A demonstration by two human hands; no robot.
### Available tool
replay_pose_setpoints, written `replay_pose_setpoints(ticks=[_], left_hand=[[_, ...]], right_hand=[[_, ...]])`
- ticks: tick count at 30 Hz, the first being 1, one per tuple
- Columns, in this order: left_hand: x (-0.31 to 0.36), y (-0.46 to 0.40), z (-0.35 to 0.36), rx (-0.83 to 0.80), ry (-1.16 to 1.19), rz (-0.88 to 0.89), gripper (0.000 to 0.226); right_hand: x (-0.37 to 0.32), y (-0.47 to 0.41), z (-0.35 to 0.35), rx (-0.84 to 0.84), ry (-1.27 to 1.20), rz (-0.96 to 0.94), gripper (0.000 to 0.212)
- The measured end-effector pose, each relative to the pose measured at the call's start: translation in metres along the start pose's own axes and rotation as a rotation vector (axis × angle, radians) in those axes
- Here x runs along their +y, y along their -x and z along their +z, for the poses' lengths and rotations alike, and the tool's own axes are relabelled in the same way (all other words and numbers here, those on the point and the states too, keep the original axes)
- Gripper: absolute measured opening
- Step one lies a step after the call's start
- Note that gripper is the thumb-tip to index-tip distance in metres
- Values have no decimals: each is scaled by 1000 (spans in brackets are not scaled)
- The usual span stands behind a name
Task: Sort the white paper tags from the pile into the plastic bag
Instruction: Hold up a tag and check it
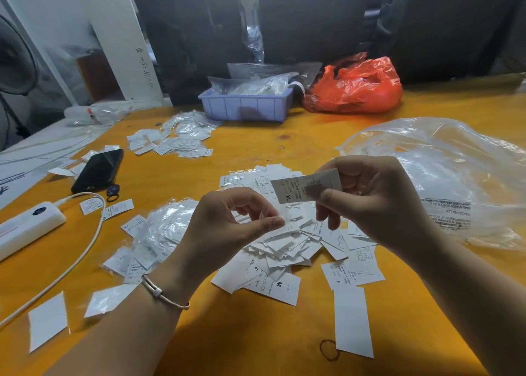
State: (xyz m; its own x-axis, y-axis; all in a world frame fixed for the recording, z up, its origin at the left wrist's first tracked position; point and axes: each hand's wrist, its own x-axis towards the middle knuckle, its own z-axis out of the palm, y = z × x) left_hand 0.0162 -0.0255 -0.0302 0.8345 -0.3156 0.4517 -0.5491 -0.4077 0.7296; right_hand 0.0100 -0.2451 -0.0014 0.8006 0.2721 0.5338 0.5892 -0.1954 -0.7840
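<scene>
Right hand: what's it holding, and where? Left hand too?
The right hand pinches a white XL tag by its right end, thumb on the printed face. The left hand holds nothing, fingers curled above the pile.

Matt paper tags (284,241); glossy (crinkled) clear plastic bag (444,176).
</scene>
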Motion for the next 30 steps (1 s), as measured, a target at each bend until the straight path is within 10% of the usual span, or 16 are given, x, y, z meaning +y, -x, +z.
replay_pose_setpoints(ticks=[30], left_hand=[[1, 0, 2, 1, -41, 24, 15]], right_hand=[[2, 0, 2, -62, -69, 43, 7]])
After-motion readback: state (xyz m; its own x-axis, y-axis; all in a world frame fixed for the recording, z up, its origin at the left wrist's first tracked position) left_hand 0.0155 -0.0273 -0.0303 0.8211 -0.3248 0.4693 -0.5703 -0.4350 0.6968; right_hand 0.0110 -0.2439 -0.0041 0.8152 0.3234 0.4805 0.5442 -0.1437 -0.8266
